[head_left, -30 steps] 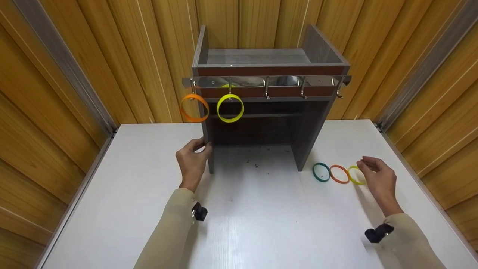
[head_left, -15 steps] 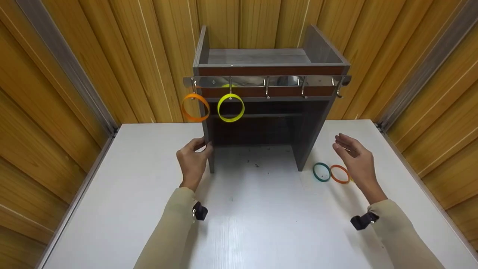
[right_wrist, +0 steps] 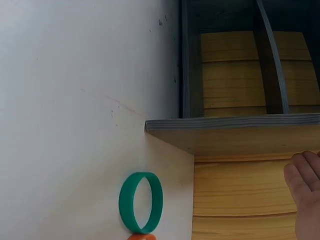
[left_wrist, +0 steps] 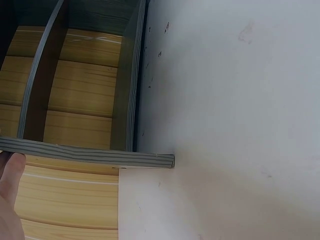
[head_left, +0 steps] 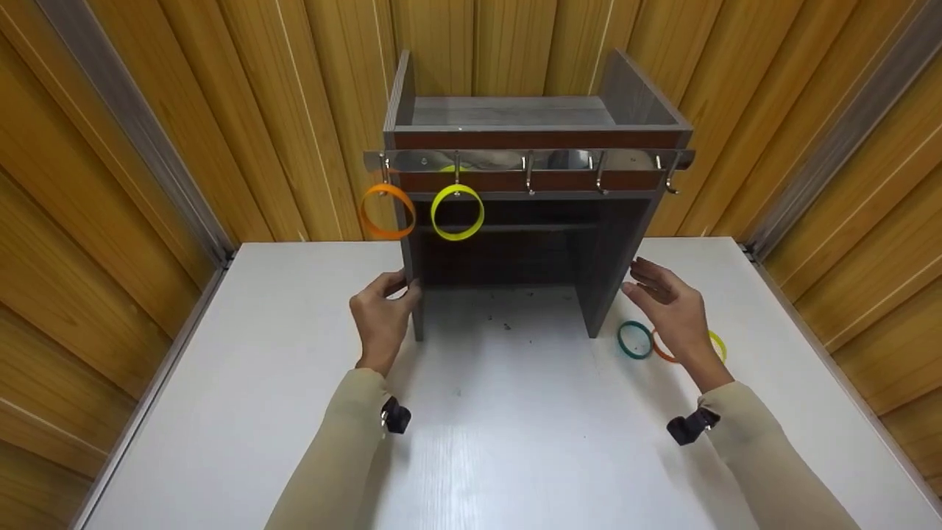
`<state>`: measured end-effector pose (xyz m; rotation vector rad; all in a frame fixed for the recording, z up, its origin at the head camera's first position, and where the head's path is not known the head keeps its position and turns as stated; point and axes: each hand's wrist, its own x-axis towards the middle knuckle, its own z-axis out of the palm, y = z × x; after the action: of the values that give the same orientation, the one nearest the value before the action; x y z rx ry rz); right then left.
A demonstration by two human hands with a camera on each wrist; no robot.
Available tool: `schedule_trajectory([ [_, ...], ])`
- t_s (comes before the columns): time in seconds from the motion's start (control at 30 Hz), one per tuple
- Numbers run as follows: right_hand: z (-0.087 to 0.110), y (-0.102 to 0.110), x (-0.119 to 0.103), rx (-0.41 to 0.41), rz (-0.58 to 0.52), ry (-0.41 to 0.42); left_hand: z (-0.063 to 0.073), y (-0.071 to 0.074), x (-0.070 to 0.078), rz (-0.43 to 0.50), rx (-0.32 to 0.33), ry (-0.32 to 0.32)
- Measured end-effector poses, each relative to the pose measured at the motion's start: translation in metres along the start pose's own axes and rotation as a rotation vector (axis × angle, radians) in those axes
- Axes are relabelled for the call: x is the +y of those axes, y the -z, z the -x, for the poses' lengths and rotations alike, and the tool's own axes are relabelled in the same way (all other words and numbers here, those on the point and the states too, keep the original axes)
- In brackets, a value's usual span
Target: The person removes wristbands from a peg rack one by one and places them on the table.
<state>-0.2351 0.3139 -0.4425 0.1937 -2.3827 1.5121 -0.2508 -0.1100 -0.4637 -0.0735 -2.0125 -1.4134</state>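
Observation:
A grey wooden shelf unit [head_left: 611,272] stands on the white table. My left hand [head_left: 381,316] grips the lower front of its left side panel; in the left wrist view, fingers [left_wrist: 14,172] lie against the panel's outer face. Beside the right panel is my right hand [head_left: 671,313], fingers loosely extended and holding nothing; I cannot tell whether they touch the panel. An orange wristband [head_left: 386,234] and a yellow wristband [head_left: 458,235] hang from the two leftmost hooks. Below the right hand lie a teal wristband [right_wrist: 127,200], an orange-red one [right_wrist: 142,237] and a yellow one [head_left: 720,346], partly covered in the head view.
A shiny metal hook rail [head_left: 493,160] runs across the unit's front, with bare hooks [head_left: 528,180] at its middle and right. Wood-patterned walls [head_left: 309,110] surround the table [head_left: 500,427] at the back and sides. Small dark specks lie beneath the unit.
My right hand has moved left and away from the yellow wristband on the table, to beside the shelf's right panel. The left hand stays on the left panel.

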Motion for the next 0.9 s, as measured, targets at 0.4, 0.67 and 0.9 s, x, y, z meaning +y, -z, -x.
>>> schedule_trajectory([
  [0.4,0.0,-0.016,0.005,0.0,0.032,-0.009,-0.001,-0.001,-0.003,0.01,0.014,-0.033],
  [0.67,0.0,-0.023,0.009,0.0,0.029,-0.041,-0.001,-0.001,-0.001,0.021,0.013,-0.025],
  [0.9,-0.001,-0.029,0.012,0.039,0.021,-0.053,-0.001,-0.001,-0.002,0.011,0.013,-0.036],
])
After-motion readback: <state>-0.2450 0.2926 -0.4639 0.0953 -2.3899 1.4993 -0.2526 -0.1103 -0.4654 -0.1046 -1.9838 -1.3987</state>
